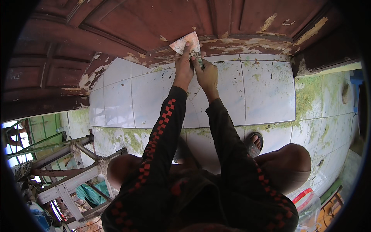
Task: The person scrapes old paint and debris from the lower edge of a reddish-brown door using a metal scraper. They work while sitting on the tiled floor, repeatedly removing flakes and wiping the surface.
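A paint scraper (180,45) with a wide, paint-smeared blade lies against the lower edge of a dark red wooden door (154,19). My left hand (183,69) is closed on it, the thumb pressed along the blade. Just beside it, my right hand (208,77) wraps round the handle end, which the fingers mostly hide. Around the blade, the door's bottom rail (247,45) shows flaked paint and pale bare patches.
White tiles (154,100) with paint flakes and green growth form a step below the door. My sandalled foot (254,144) stands on the lower tiles. A wooden frame (73,201) with cluttered pieces is at left, and a clear plastic bag (308,208) at lower right.
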A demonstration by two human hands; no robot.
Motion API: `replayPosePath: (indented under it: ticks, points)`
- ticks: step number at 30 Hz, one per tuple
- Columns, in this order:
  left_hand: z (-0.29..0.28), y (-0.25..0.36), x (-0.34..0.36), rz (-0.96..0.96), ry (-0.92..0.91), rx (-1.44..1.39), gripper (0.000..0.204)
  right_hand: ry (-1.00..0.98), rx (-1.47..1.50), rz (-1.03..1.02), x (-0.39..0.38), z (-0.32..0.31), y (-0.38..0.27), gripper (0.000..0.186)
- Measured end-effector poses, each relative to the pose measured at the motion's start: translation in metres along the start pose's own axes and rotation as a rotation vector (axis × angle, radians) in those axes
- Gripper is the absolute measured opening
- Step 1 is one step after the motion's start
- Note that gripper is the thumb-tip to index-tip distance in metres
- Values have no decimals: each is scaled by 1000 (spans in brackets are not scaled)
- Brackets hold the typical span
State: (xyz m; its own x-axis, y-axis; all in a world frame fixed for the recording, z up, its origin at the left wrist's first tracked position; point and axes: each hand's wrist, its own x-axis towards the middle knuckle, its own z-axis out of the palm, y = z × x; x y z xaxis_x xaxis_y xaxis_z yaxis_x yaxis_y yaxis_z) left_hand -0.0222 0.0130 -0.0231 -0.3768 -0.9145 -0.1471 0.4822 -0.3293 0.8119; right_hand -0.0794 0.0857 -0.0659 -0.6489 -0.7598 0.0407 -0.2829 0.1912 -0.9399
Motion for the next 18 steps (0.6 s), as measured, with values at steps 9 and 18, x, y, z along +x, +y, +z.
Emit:
replayPosePath:
  ticks: [9, 18]
  points:
    - [5, 8, 8, 33, -70, -1, 39, 10, 15, -18, 9, -3, -6, 71]
    - [10, 11, 5, 76, -54, 54, 36, -40, 111, 18, 6, -8, -15, 67]
